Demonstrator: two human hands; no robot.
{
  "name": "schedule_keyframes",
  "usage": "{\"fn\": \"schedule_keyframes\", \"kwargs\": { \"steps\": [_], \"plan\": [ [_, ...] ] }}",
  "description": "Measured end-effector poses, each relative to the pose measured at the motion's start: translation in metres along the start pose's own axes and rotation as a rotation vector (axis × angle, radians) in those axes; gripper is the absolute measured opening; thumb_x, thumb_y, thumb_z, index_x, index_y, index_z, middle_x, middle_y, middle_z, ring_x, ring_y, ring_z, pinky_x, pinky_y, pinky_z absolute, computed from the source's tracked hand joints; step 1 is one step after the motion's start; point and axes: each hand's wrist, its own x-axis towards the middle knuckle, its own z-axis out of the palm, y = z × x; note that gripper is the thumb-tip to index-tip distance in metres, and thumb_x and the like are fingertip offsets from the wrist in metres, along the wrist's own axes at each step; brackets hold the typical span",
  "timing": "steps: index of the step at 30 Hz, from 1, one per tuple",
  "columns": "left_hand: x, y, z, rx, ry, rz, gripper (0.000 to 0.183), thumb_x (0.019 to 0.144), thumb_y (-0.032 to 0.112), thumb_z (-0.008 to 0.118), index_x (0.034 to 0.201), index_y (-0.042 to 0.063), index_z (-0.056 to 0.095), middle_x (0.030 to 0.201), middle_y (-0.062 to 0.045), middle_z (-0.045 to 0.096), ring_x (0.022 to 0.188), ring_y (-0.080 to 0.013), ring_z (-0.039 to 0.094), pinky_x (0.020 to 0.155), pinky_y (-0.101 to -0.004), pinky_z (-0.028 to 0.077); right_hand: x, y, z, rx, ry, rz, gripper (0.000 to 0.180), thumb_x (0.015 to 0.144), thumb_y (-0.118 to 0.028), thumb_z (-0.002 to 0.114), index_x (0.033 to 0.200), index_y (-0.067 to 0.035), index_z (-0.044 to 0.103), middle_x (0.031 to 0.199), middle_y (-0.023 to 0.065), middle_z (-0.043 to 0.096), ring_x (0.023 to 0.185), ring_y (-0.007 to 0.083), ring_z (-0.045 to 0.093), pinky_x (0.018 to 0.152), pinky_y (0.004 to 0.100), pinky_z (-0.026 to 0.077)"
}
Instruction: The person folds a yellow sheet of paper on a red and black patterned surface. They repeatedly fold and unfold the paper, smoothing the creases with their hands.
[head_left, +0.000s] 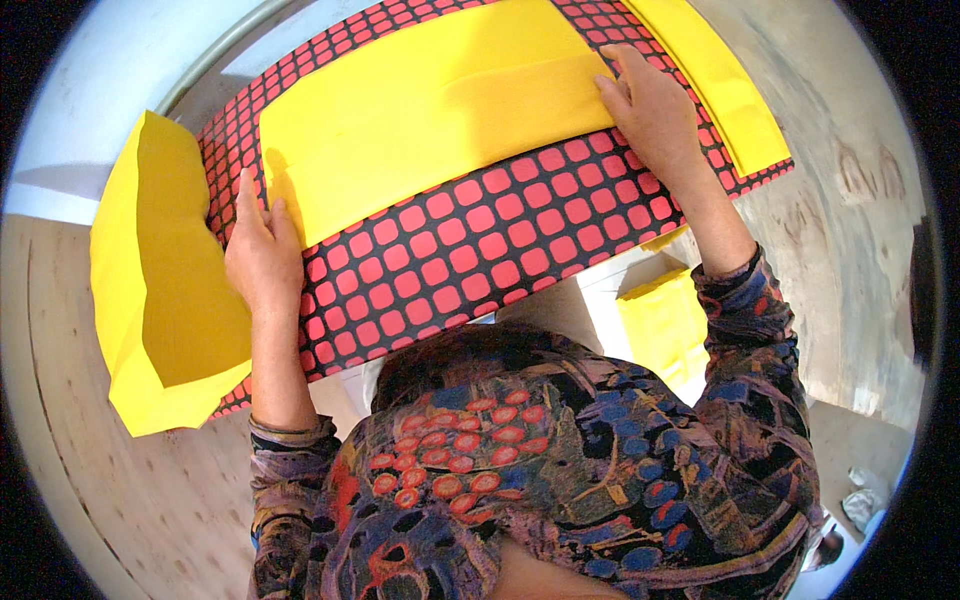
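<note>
A folded yellow cloth (420, 112) lies flat on a cover patterned in pink squares on black (465, 221). At its left edge rests my left hand (264, 259), the thumb over the yellow cloth and the fingers apart from it. My right hand (656, 120) is at the opposite edge. Its thumb and forefinger are spread and touch the cloth near the edge; the other fingers are curled out of sight. Neither hand visibly grips the cloth.
Another yellow cloth (176, 255), loosely folded, hangs over the left end. A folded yellow strip (712, 82) lies along the right end. Below the cover's near edge sits a yellow stack (664, 315). Wooden boards (840, 225) stand right; a plywood surface (135, 480) extends left.
</note>
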Motion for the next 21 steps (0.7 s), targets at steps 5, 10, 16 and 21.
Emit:
{"fn": "schedule_keyframes", "kwargs": {
  "steps": [5, 10, 16, 21],
  "plan": [
    [0.000, -0.007, -0.004, 0.064, 0.037, 0.019, 0.048, 0.096, 0.022, 0.063, 0.142, 0.010, 0.057, 0.099, -0.020, 0.073, 0.084, -0.0371, 0.071, 0.071, -0.0478, 0.055, 0.002, -0.003, 0.001, 0.001, -0.028, -0.005, 0.032, 0.097, -0.031, 0.062, 0.124, -0.013, 0.061, 0.094, 0.0134, 0.073, 0.087, 0.0343, 0.071, 0.072, 0.0467, 0.056],
    [-0.002, 0.026, -0.017, 0.061, 0.261, 0.539, 0.053, 0.089, 0.013, 0.067, 0.140, 0.002, 0.054, 0.134, -0.020, 0.062, 0.118, -0.0402, 0.060, 0.101, -0.0551, 0.044, 0.004, -0.005, 0.001, 0.021, -0.046, 0.019, 0.032, 0.098, -0.032, 0.063, 0.125, -0.015, 0.062, 0.089, 0.0127, 0.073, 0.084, 0.0343, 0.071, 0.072, 0.0459, 0.055],
    [-0.034, 0.098, -0.001, -0.230, -0.173, 0.828, 0.069, 0.095, 0.043, 0.064, 0.149, 0.004, 0.047, 0.157, -0.025, 0.039, 0.148, -0.0377, 0.035, 0.123, -0.0544, 0.022, 0.005, -0.007, -0.003, 0.082, -0.082, 0.059, 0.032, 0.097, -0.028, 0.065, 0.126, -0.015, 0.061, 0.087, 0.0111, 0.073, 0.083, 0.0326, 0.071, 0.072, 0.0448, 0.055],
    [-0.032, 0.092, 0.007, -0.203, -0.291, 0.721, 0.074, 0.098, 0.052, 0.057, 0.153, 0.007, 0.043, 0.161, -0.024, 0.033, 0.152, -0.0369, 0.029, 0.124, -0.0552, 0.017, 0.003, 0.000, 0.002, 0.071, -0.059, 0.028, 0.033, 0.097, -0.031, 0.065, 0.125, -0.014, 0.062, 0.084, 0.0117, 0.071, 0.080, 0.0317, 0.070, 0.070, 0.0451, 0.054]
  ]
}}
